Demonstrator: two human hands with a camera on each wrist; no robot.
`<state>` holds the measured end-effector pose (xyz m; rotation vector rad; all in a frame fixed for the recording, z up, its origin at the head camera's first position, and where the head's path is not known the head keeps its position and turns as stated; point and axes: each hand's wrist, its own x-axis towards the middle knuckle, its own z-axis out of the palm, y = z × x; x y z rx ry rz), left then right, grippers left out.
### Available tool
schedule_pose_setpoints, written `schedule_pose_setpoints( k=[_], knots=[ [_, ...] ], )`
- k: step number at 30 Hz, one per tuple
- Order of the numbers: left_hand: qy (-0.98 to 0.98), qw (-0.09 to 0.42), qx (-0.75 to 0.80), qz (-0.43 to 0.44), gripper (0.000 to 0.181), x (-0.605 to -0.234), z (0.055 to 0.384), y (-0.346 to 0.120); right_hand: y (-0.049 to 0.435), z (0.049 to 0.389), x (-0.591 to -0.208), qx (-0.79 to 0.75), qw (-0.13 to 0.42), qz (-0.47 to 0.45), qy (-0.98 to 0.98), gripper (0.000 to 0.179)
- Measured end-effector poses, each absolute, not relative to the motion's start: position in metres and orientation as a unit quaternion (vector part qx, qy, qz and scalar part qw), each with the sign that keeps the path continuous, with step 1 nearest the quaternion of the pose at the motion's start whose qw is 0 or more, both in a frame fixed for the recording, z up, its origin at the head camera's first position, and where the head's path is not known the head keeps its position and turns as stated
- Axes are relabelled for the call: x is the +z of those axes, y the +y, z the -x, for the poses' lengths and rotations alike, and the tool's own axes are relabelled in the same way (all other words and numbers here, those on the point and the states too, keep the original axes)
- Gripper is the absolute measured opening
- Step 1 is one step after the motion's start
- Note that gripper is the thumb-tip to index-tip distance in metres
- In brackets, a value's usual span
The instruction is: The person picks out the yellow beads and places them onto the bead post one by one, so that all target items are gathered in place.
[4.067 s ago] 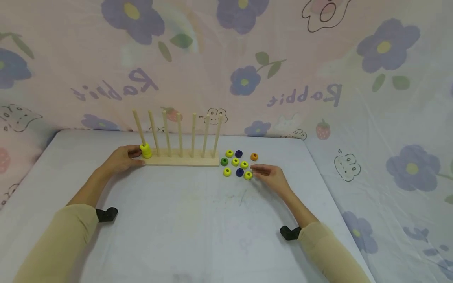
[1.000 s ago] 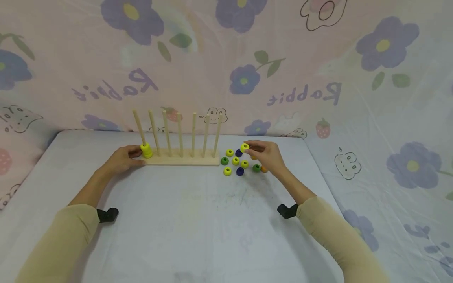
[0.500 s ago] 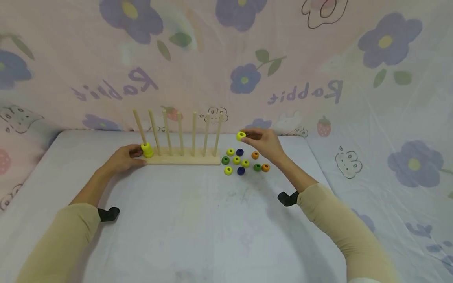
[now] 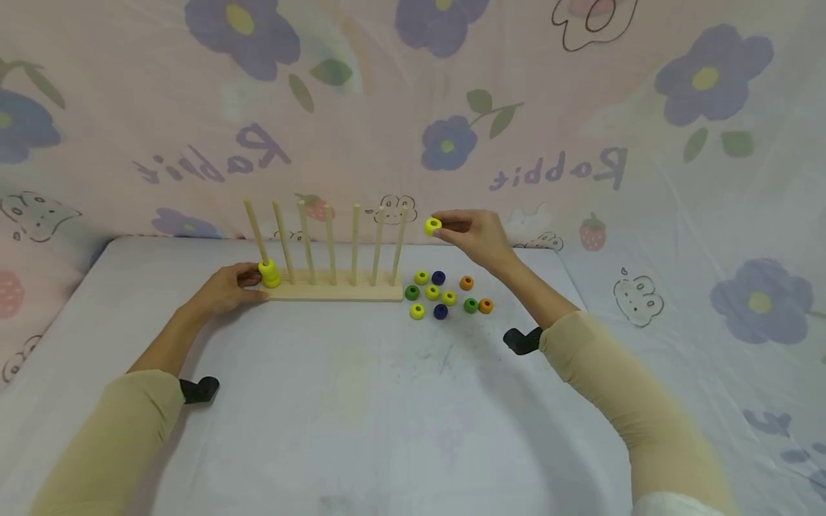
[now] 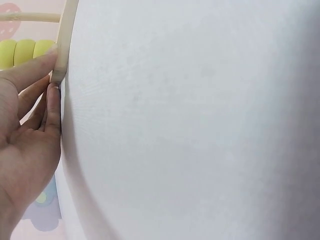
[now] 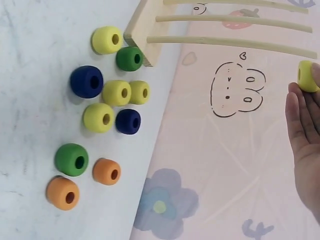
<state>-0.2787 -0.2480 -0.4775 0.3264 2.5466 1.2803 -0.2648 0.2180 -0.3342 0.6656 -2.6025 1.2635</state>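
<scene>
My right hand [image 4: 480,236] pinches a yellow bead [image 4: 433,227] between thumb and fingertips, raised off the table just right of the tops of the pegs. In the right wrist view the held yellow bead [image 6: 307,76] shows at the right edge, its hole facing the peg tips. A wooden peg rack [image 4: 335,292] with a row of several upright pegs stands at the back of the table. Its left end is gripped by my left hand [image 4: 226,290]. Yellow beads [image 5: 24,52] are stacked at the foot of the leftmost peg, beside the left fingers.
Right of the rack lie loose beads: several yellow, two dark blue [image 6: 86,81], two green [image 6: 71,160] and two orange [image 6: 63,193]. A patterned cloth [image 4: 387,107] hangs behind the white table [image 4: 361,416].
My right hand has taken a yellow bead from the loose group and lifted it, moving up and slightly left toward the peg tops. The left hand keeps its place on the rack.
</scene>
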Motion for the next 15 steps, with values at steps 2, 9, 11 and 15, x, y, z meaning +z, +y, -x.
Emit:
schedule_pose_setpoints(
  k=[2, 9, 11, 15],
  knots=[
    [0.879, 0.136, 0.443, -0.112, 0.078, -0.478, 0.279, -0.247, 0.216, 0.267, -0.329, 0.426, 0.091, -0.225, -0.871, 0.032],
    [0.879, 0.141, 0.442, -0.106, 0.080, -0.478, 0.279, -0.247, 0.211, 0.272, -0.312, 0.428, 0.114, -0.229, -0.867, 0.030],
    [0.879, 0.141, 0.442, -0.107, 0.080, -0.478, 0.279, -0.248, 0.209, 0.274, -0.307, 0.430, 0.116, -0.230, -0.865, 0.030],
    [0.878, 0.143, 0.445, -0.107, 0.082, -0.478, 0.279, -0.249, 0.202, 0.276, -0.300, 0.435, 0.115, -0.230, -0.863, 0.030]
  ],
)
